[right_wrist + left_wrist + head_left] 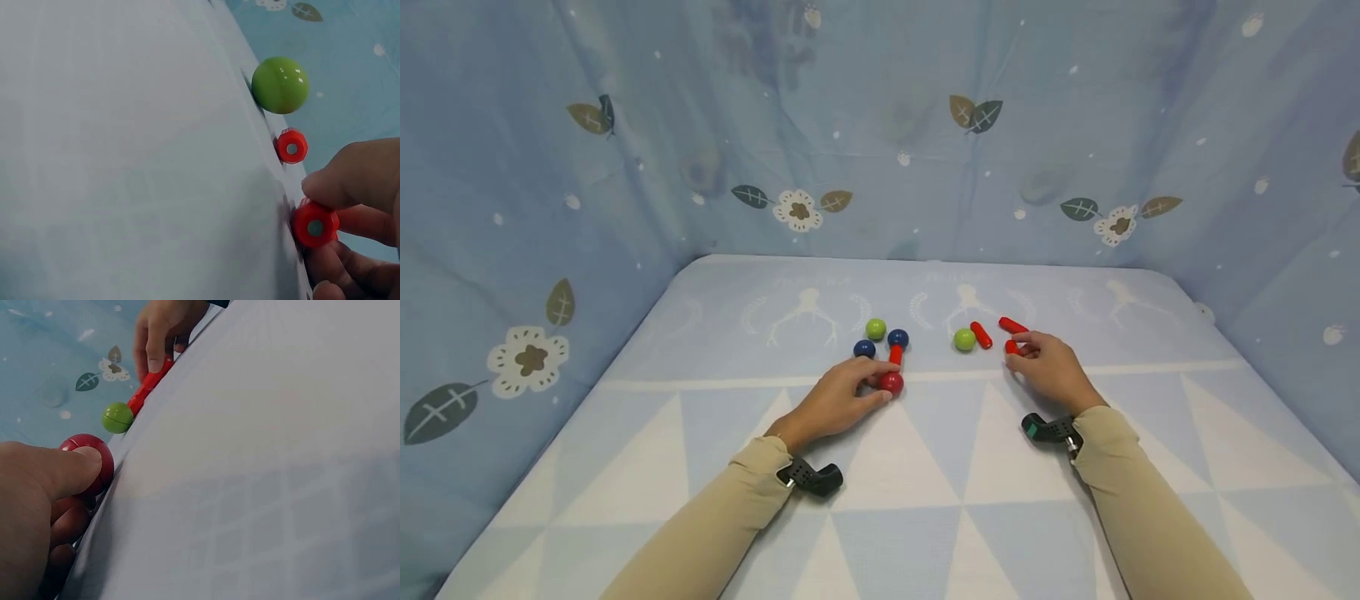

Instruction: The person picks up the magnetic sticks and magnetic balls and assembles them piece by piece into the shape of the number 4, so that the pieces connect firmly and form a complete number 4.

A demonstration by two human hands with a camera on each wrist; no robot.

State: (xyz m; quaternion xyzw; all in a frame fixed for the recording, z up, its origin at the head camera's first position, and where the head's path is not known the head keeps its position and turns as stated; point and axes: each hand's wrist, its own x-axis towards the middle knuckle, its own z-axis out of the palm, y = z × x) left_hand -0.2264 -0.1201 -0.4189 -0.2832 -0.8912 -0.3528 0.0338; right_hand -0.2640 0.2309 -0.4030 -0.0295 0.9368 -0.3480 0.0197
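Two tan sleeves [685, 525] reach over the cloth-covered counter [917, 525], each with a black wrist camera [818, 481] by its cuff. The left hand [835, 402] pinches a glossy red ball [892, 384] between thumb and fingers. The right hand [1054, 373] has thumb and fingers clamped on a faceted red stick [1012, 348], a grey disc set in its end. Beyond the left hand, a red rod [896, 356] extends to a blue ball [898, 338]; a finger hides whether it meets the red ball. Another blue ball [864, 348] sits just left, a lime-green ball [876, 329] slightly farther. Near the right hand are a second green ball [965, 339], an angled stick [981, 335] just beside it, and the farthest stick [1013, 325]. Behind hangs a floral blue curtain [880, 108].
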